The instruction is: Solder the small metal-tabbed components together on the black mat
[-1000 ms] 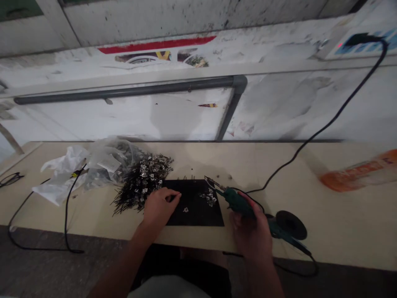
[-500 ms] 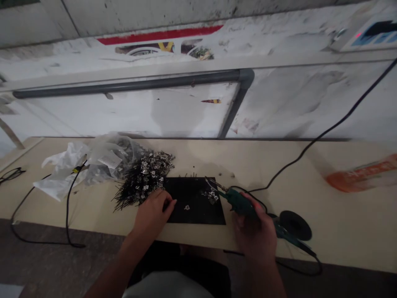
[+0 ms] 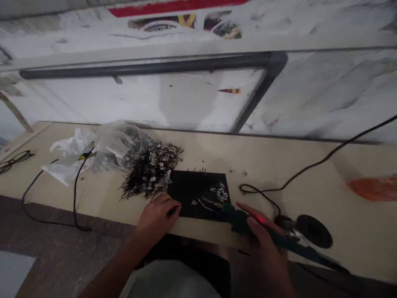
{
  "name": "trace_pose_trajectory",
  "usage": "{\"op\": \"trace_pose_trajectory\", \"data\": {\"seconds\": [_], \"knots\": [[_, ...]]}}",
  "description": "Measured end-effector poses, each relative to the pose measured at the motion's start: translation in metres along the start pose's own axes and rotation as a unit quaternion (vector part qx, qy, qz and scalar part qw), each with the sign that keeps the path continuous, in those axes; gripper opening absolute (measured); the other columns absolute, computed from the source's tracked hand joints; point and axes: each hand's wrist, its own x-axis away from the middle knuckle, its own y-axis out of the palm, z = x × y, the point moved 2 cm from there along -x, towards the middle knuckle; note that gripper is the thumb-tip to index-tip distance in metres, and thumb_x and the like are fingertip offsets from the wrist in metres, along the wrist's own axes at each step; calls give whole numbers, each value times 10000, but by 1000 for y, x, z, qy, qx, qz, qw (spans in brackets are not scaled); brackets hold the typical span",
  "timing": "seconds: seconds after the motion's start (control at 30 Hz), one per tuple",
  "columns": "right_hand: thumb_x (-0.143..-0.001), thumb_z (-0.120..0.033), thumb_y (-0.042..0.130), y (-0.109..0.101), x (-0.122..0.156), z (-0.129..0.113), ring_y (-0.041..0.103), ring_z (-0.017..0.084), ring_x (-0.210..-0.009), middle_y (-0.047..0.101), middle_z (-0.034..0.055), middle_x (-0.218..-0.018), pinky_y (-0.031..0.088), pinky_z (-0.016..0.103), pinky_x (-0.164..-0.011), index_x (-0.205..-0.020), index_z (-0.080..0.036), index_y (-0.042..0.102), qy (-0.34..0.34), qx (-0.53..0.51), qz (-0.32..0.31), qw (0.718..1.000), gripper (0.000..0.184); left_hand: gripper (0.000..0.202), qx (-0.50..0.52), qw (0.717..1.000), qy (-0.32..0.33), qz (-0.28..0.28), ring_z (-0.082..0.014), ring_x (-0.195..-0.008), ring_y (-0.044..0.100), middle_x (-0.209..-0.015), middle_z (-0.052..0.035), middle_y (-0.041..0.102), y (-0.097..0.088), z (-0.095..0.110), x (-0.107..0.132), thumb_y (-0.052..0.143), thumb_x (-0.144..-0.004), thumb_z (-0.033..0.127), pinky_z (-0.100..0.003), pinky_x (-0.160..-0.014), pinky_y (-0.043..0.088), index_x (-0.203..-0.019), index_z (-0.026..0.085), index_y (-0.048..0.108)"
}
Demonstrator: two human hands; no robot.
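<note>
My right hand (image 3: 266,244) is wrapped round a green soldering gun (image 3: 237,219), its metal tip pointing left over a black mat (image 3: 182,190). Just left of the tip lies a single small metal piece (image 3: 194,202). Several more metal pieces (image 3: 221,192) sit in a cluster near the mat's right edge. At the mat's lower left corner is my left hand (image 3: 161,213), thumb and fingers pinched together; what they hold, if anything, is hidden. Beyond that hand lies a pile of black wires with metal ends (image 3: 149,169).
Clear plastic bags (image 3: 120,145) lie behind the pile, with eyeglasses (image 3: 18,160) at the far left. A black cord (image 3: 294,182) crosses the right side of the table. A black disc (image 3: 314,231) and a blurred orange object (image 3: 372,188) are to the right.
The soldering gun has come down and left, its tip now close to the single metal piece. My left hand stays pinched by the mat's left edge. The whole view has shifted.
</note>
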Motion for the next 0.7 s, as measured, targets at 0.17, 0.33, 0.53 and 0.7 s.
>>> {"op": "trace_pose_trajectory", "data": {"seconds": [0.17, 0.33, 0.53, 0.7], "knots": [[-853, -465, 764, 0, 7, 3, 745, 269, -781, 796, 110, -939, 532, 284, -519, -915, -223, 843, -26, 81, -17, 996, 262, 90, -9, 998, 12, 55, -166, -783, 660, -815, -17, 689, 3, 8, -2, 667, -911, 141, -288, -712, 509, -876, 205, 720], [-837, -486, 776, -5, 3, 8, 745, 264, -742, 796, 118, -889, 566, 301, -551, -916, -204, 854, -52, 130, -25, 990, 303, 88, 5, 998, 10, 64, -158, -738, 627, -761, -3, 667, 7, 10, -7, 684, -891, 149, -302, -704, 474, -826, 205, 700], [-830, -505, 782, -15, -6, 16, 768, 265, -768, 809, 101, -924, 606, 304, -614, -946, -235, 867, -84, 183, -52, 978, 305, 94, 27, 998, 0, 52, -161, -757, 628, -756, 3, 674, 8, 9, -8, 685, -904, 160, -308, -728, 466, -828, 213, 707], [-871, -480, 761, -20, -10, 16, 784, 270, -818, 811, 90, -930, 628, 319, -703, -972, -267, 870, -105, 208, -76, 969, 259, 106, 16, 999, -10, 44, -172, -770, 635, -759, -6, 681, 9, 10, -8, 670, -921, 183, -327, -751, 464, -828, 214, 711]]}}
